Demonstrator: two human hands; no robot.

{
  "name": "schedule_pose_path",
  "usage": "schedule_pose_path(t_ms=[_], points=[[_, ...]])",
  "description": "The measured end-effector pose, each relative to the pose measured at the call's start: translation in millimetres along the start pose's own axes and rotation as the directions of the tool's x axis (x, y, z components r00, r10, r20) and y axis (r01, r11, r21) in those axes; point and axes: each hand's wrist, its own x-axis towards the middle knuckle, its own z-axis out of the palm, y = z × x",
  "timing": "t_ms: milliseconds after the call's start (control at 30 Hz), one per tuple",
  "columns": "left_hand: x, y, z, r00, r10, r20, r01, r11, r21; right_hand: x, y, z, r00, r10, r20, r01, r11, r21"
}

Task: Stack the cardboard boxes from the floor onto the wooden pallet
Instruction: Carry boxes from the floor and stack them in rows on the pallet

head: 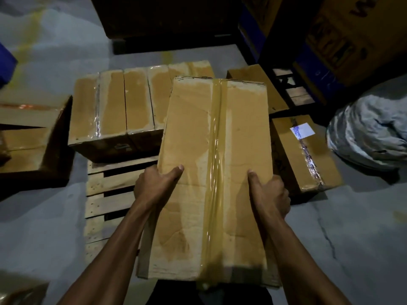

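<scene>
Wood pallet (103,183) w/ boxes (114,106) at back; both hands, left (154,186) & right (271,194), grip big box (211,172) sides.

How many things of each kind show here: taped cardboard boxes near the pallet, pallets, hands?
Cardboard boxes standing in a row on the wooden pallet: 4, counting from the leftmost
Held box: 1, gripped by the left hand and right hand
Box with white label on the floor: 1
Wooden pallet: 1
Hands: 2
Total: 9
</scene>
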Motion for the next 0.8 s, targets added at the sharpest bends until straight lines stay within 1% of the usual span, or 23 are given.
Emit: schedule_pose_path(t_ms=[100,167,300,400,500,633,800], points=[[8,7,29,0.998,-0.057,-0.021,0.056,0.997,-0.043,41,2,6,0.997,-0.026,0.067,0.028,0.999,-0.037],[16,5,53,0.99,-0.128,-0.058,0.124,0.99,-0.072,71,6,15,0.992,-0.052,0.113,0.059,0.996,-0.066],[27,-8,109,0.953,-0.284,-0.104,0.267,0.952,-0.153,127,22,42,0.966,-0.127,0.225,0.15,0.984,-0.091],[41,-24,154,0.916,-0.379,-0.13,0.347,0.912,-0.217,169,41,69,0.94,-0.12,0.318,0.171,0.976,-0.137],[61,-44,196,0.879,-0.454,-0.148,0.413,0.879,-0.238,204,62,97,0.921,-0.107,0.376,0.174,0.973,-0.151],[89,-66,242,0.852,-0.502,-0.151,0.466,0.857,-0.219,236,93,133,0.911,-0.11,0.398,0.198,0.962,-0.187],[125,-89,290,0.843,-0.518,-0.146,0.492,0.852,-0.181,278,125,175,0.909,-0.013,0.417,0.102,0.976,-0.191]])
